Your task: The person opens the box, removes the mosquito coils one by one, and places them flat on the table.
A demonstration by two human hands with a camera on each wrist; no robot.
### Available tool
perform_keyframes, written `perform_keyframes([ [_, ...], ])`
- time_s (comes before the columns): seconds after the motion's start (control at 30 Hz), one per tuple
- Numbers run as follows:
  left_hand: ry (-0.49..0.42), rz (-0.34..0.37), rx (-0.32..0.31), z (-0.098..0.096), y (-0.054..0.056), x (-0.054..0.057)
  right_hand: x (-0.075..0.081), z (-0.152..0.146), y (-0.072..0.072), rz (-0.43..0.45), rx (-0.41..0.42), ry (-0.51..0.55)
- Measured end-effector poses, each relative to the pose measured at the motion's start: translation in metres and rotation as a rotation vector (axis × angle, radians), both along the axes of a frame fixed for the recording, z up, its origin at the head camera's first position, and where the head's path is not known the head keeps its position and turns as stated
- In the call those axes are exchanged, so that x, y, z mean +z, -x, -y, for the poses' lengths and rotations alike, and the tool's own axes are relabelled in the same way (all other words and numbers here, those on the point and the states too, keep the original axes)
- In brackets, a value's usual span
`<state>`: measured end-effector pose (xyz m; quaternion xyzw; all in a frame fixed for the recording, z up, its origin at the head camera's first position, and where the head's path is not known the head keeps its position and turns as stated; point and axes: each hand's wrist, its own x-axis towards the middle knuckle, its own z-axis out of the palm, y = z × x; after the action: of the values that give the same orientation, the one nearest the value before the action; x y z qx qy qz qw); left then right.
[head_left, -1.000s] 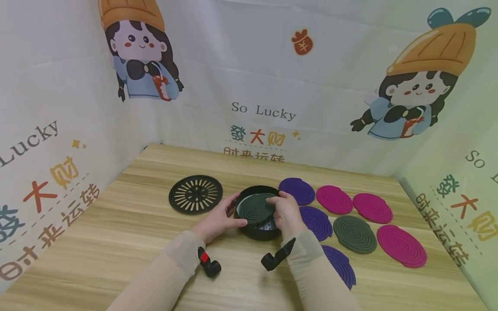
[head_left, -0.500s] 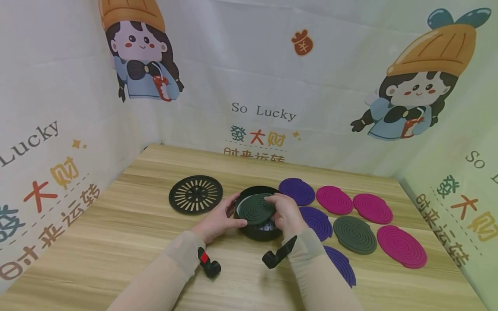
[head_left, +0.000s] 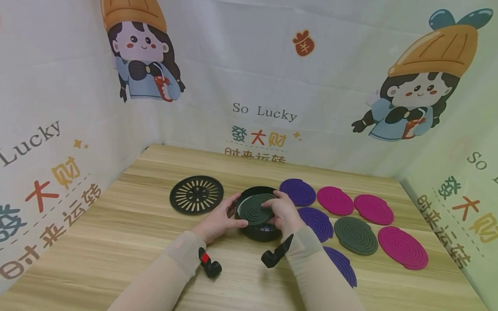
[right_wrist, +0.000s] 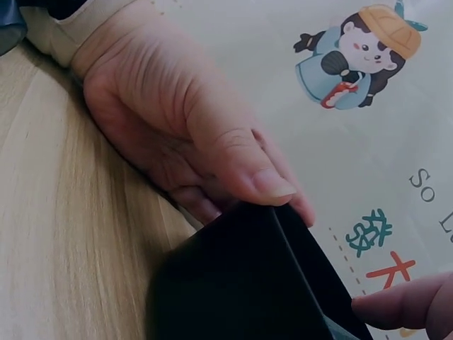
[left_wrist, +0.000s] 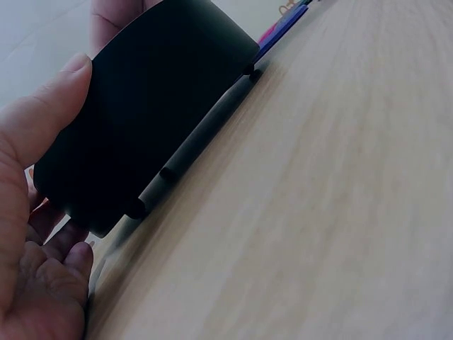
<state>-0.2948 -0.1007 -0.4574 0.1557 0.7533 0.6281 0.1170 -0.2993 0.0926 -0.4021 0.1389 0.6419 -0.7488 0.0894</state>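
Note:
A round black mosquito coil box [head_left: 260,234] stands on the table in the head view. My left hand [head_left: 218,219] grips its left side, the thumb near the front; the left wrist view shows that thumb on the dark wall [left_wrist: 148,99] and fingers at the underside. A dark green mosquito coil [head_left: 254,210] lies tilted in the box mouth, its near edge above a gap. My right hand [head_left: 287,212] is at the right rim, its thumb over the coil's edge, pinching it. From the right wrist, the right thumb [right_wrist: 241,159] shows at the box rim; the coil is mostly hidden there.
A black slotted lid [head_left: 196,195] lies left of the box. To the right lie purple coils [head_left: 297,192], pink coils [head_left: 335,200] and another green coil [head_left: 355,235], flat on the wooden table [head_left: 128,216]. Printed cloth [head_left: 218,77] hangs behind and at both sides.
The right thumb has shifted slightly down and left over the green coil. Less of the box's inside shows below the coil. My left hand keeps its grip on the box.

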Motion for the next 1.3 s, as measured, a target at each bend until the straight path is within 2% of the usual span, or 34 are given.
perform_keyframes([
  [0.23,-0.001,-0.006,0.0,0.0,0.001,-0.002,0.001,0.002,-0.002,-0.013,-0.003,-0.063],
  [0.7,-0.004,0.005,0.003,0.001,0.004,-0.004,0.002,0.002,-0.001,-0.002,-0.03,-0.039],
  [1.1,-0.005,0.007,0.015,0.0,0.0,-0.003,0.003,0.0,-0.005,-0.044,-0.042,-0.048],
  [1.3,0.0,0.007,0.015,0.0,0.0,-0.002,0.01,-0.004,-0.007,-0.07,-0.041,-0.054],
])
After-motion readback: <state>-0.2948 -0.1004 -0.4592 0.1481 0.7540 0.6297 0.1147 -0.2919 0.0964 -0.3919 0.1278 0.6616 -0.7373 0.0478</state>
